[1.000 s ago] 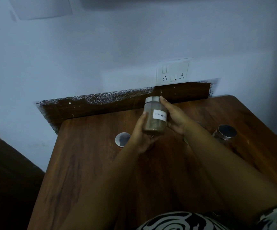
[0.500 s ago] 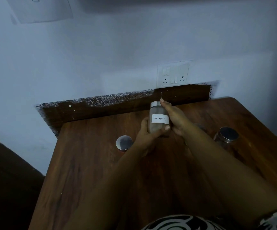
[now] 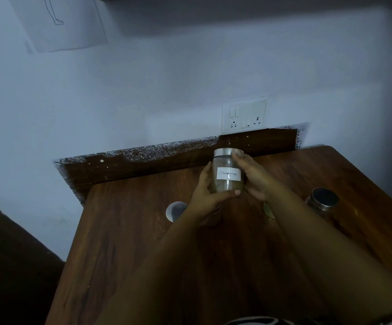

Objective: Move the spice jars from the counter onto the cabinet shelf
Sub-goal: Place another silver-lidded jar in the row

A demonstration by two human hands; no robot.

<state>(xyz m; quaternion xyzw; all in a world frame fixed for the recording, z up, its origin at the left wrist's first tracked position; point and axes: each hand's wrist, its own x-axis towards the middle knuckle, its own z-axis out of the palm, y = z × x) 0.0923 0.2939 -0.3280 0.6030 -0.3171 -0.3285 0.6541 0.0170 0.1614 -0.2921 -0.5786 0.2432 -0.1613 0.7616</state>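
A glass spice jar [image 3: 228, 171] with a silver lid and a white label reading "Cinnamon" is held upright above the wooden counter [image 3: 124, 249]. My left hand [image 3: 205, 197] wraps its lower left side, thumb across the front. My right hand [image 3: 252, 178] grips its right side, fingers up at the lid. A second jar [image 3: 175, 211] with a silver lid stands on the counter left of my left wrist. A third jar [image 3: 322, 200] with a dark shiny lid stands at the right. Part of another jar [image 3: 268, 211] shows under my right forearm.
A white switch and socket plate [image 3: 244, 117] sits on the wall just behind the counter. A dark wooden backboard [image 3: 143, 160] runs along the counter's far edge. A paper sheet [image 3: 59, 22] hangs on the wall at upper left. No cabinet shelf is in view.
The jar has been turned so its label faces me and it now stands upright. Both hands have shifted slightly on it while keeping hold.
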